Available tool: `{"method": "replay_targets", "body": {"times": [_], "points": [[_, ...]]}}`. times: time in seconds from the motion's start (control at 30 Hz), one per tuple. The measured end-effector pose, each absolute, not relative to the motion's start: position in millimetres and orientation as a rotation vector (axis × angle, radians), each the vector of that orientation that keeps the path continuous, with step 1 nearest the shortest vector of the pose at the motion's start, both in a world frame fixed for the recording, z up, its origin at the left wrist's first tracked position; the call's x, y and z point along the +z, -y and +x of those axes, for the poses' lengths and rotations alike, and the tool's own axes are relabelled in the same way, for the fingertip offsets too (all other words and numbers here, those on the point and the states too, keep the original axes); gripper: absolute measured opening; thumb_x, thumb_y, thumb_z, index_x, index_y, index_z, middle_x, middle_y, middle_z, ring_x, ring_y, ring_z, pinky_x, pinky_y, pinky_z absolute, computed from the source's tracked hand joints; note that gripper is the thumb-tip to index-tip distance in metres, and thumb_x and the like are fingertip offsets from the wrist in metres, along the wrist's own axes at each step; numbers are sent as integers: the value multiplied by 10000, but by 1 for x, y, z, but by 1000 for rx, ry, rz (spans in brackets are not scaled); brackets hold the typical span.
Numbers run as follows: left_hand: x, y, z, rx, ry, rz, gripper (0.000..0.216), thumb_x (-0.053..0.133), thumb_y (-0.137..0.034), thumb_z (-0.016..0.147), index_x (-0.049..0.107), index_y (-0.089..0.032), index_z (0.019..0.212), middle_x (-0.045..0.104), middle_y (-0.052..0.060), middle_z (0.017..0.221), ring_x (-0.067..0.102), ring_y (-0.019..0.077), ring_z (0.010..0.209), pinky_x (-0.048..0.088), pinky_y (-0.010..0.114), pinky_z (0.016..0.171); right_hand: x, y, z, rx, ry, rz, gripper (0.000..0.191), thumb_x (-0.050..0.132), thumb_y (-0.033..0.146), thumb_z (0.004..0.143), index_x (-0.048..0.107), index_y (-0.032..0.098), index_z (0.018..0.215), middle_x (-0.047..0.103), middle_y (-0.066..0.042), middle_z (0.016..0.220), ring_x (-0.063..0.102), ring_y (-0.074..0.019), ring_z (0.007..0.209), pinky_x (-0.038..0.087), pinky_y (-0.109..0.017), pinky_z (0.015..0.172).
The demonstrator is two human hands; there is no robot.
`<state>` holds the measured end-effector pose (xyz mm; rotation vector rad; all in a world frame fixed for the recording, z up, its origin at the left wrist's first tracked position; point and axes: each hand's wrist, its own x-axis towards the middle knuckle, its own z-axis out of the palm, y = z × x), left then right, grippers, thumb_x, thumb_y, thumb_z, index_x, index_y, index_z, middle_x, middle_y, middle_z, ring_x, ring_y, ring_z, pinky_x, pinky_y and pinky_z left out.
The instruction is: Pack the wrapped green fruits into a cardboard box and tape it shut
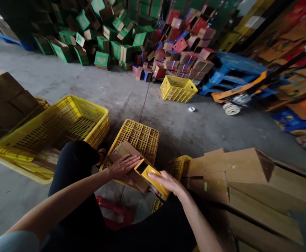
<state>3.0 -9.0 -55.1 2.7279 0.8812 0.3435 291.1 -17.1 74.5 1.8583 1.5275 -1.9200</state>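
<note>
Atop the upturned yellow crate [140,135], your left hand [122,167] lies open and flat on the brown cardboard [125,149] while your right hand [168,182] grips the yellow carton [147,172], its open end angled toward the left hand.

Bare floor [184,129] ahead lies open; yellow crate [100,129] crowds left, cardboard stack [247,175] right.
</note>
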Motion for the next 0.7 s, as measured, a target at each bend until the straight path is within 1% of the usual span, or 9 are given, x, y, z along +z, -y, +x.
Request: {"method": "replay_targets", "body": {"times": [0.1, 0.23, 0.37, 0.5, 0.6, 0.7], "points": [[-56, 6, 3, 346, -847, 2728, 1069, 467, -793, 968, 67, -168, 1737, 275, 162, 1753, 281, 324, 1625, 199, 483, 1319, 74, 20, 297, -1919, -1528, 1851, 519, 619, 682, 946, 677, 168, 906, 738, -67, 613, 695, -201, 506, 571, -266, 506], [-59, 5, 6, 355, -802, 2721, 1053, 471, -778, 976, 71, -170, 1737, 289, 161, 1748, 294, 312, 1621, 164, 472, 1325, 78, 30, 304, -1940, -1513, 1859, 471, 601, 635, 972, 670, 171, 928, 717, -47, 579, 667, -177, 458, 538, -235, 472], [-62, 5, 6, 336, -806, 2720, 1029, 487, -772, 975, 136, -170, 1732, 293, 165, 1746, 296, 309, 1621, 125, 469, 1330, 77, 44, 305, -1983, -1366, 1983, 410, 620, 579, 987, 643, 171, 1009, 711, -36, 585, 678, -176, 473, 543, -229, 482], [-64, 6, 5, 289, -822, 2720, 1035, 497, -796, 958, 198, -166, 1723, 298, 169, 1743, 294, 312, 1621, 109, 480, 1332, 74, 52, 303, -2028, -1374, 2018, 402, 626, 550, 997, 631, 158, 1085, 709, -36, 595, 685, -181, 482, 552, -235, 482], [-63, 6, 4, 260, -834, 2714, 1047, 482, -823, 949, 206, -171, 1722, 295, 167, 1745, 291, 309, 1622, 103, 478, 1332, 73, 53, 302, -2023, -1393, 2030, 377, 630, 534, 1000, 628, 164, 1073, 702, -22, 583, 672, -171, 467, 555, -232, 482], [-64, 8, 3, 284, -843, 2719, 1077, 478, -845, 935, 171, -185, 1729, 304, 169, 1744, 297, 313, 1620, 127, 474, 1328, 72, 52, 303, -2006, -1404, 2034, 357, 624, 526, 1005, 626, 170, 1030, 710, -23, 580, 665, -164, 461, 554, -227, 478]]}}
